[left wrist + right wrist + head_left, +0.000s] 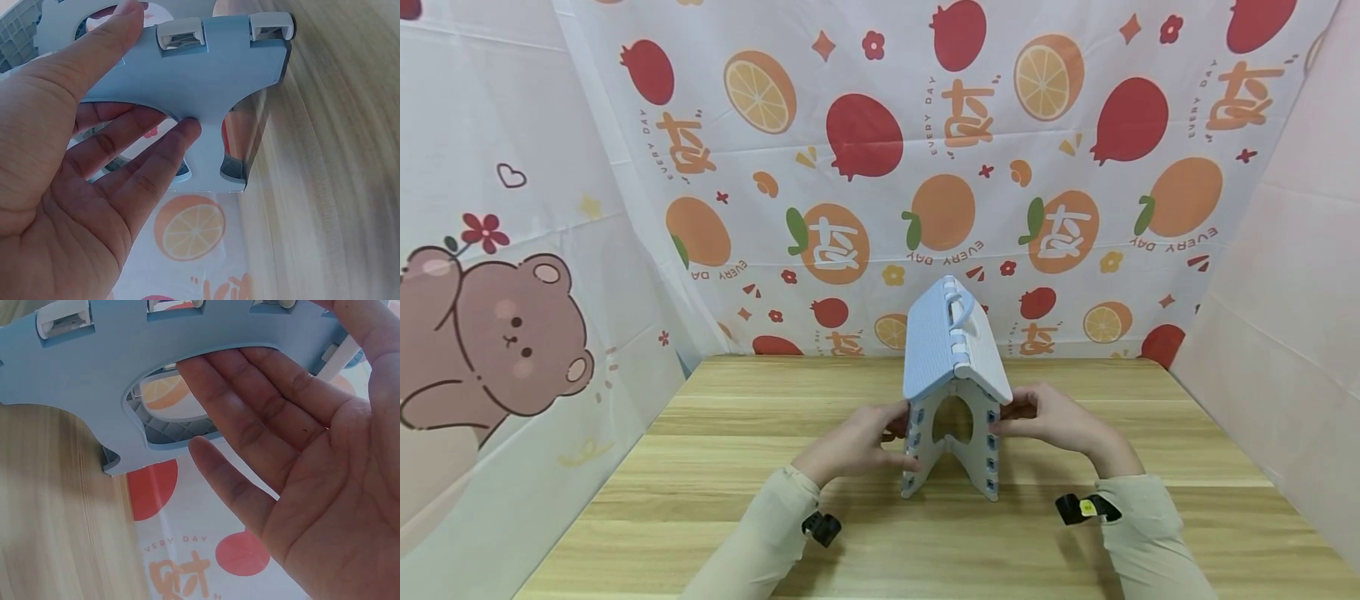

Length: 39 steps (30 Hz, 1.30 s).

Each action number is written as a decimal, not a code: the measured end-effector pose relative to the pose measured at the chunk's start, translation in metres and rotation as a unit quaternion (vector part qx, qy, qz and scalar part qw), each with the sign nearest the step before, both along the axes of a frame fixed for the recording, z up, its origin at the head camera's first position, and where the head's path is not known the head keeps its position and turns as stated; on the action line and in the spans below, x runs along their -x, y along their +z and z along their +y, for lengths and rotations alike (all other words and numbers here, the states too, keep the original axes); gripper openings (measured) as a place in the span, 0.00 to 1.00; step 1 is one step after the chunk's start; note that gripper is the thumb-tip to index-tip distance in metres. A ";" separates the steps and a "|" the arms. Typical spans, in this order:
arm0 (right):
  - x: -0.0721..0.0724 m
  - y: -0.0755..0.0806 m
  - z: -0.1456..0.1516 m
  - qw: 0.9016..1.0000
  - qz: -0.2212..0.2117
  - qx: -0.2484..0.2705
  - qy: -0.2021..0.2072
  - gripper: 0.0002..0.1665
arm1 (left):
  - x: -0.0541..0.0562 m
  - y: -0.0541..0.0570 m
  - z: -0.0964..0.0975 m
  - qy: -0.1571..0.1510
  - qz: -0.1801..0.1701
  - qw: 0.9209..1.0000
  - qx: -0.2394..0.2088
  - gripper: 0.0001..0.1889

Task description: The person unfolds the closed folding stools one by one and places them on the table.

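Observation:
A plastic toy house stands upright on the table, its pitched roof (927,346) light blue on one side and white on the other, with a loop handle on the ridge. Its open front faces me between splayed walls. My left hand (859,443) grips the left wall; in the left wrist view the thumb lies over the edge of the blue panel (215,72) and fingers rest at its cut-out. On the opposite side my right hand (1058,423) holds the right wall, thumb at the front edge. The right wrist view shows fingertips at the oval window of that panel (106,387).
The wooden table (700,500) ends at a fruit-print cloth (865,192) hanging behind the house. Another cloth with a bear print (512,333) hangs on the left, and a plain pale one (1285,333) on the right. Dark wrist cameras sit at both sleeves.

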State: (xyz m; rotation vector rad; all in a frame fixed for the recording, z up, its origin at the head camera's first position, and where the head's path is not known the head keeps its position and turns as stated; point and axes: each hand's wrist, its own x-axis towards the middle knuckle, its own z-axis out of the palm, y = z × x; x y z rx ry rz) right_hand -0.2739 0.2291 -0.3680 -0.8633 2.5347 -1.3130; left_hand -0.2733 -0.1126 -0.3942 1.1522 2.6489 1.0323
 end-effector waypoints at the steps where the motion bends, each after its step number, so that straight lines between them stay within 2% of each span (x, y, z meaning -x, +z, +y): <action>1: 0.000 0.000 0.000 1.000 0.000 -0.001 -0.002 0.19 | 0.000 0.000 0.000 -0.001 0.001 1.000 0.001 0.33; 19: 0.001 0.001 0.004 1.000 0.003 -0.011 -0.010 0.18 | 0.001 0.005 -0.003 -0.005 0.005 1.000 0.008 0.32; 31: 0.002 0.001 0.005 1.000 0.005 -0.012 -0.010 0.17 | 0.003 0.004 -0.005 -0.004 0.008 1.000 0.007 0.31; 39: 0.002 0.001 0.007 1.000 0.005 -0.011 -0.008 0.16 | 0.001 0.006 -0.005 0.001 0.003 1.000 0.012 0.31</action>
